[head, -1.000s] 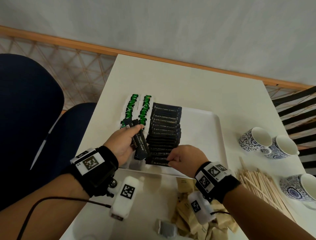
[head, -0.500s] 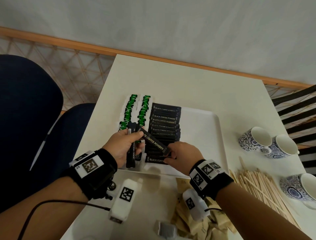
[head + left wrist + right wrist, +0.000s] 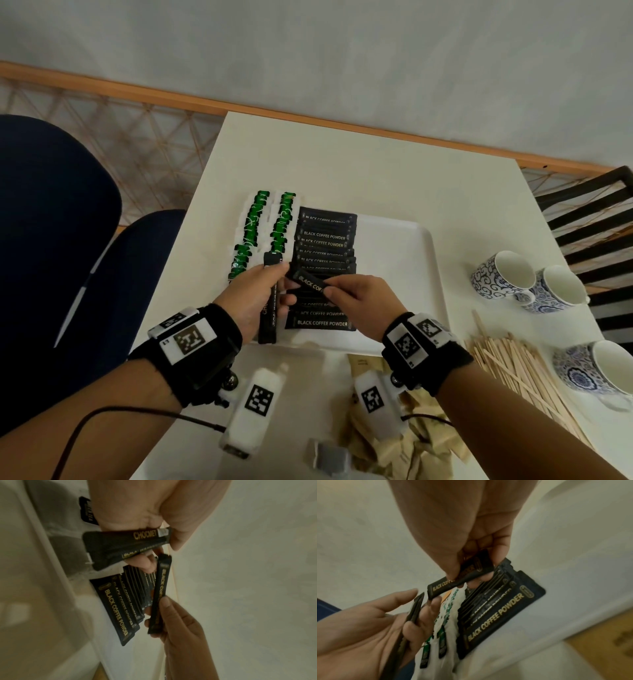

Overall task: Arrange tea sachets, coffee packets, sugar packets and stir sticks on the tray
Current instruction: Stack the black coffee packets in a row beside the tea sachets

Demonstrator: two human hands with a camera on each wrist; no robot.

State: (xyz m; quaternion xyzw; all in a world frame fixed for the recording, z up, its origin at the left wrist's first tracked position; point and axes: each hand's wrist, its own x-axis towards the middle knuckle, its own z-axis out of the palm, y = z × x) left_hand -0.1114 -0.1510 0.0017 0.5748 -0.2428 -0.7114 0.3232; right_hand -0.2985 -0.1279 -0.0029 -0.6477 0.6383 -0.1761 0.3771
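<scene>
Right hand (image 3: 359, 301) pinches one coffee packet (image 3: 310, 283); left hand (image 3: 253, 301) grips a packet bundle (image 3: 269, 308), its CHOCMET print readable only in the left wrist view, cups (image 3: 507, 277) at three o'clock.

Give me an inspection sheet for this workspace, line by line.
Surface: white table holding a white tray.
Job's things: tea sachets in two rows and a coffee row on the tray; stir sticks and brown packets off it.
Clutter: three cups; a grey packet.
Hands: left hand holds spare coffee packets; right hand pinches one packet.
Cables: black cable from the left wrist.
Surroundings: blue chair left, slatted chair right, wall behind.
</scene>
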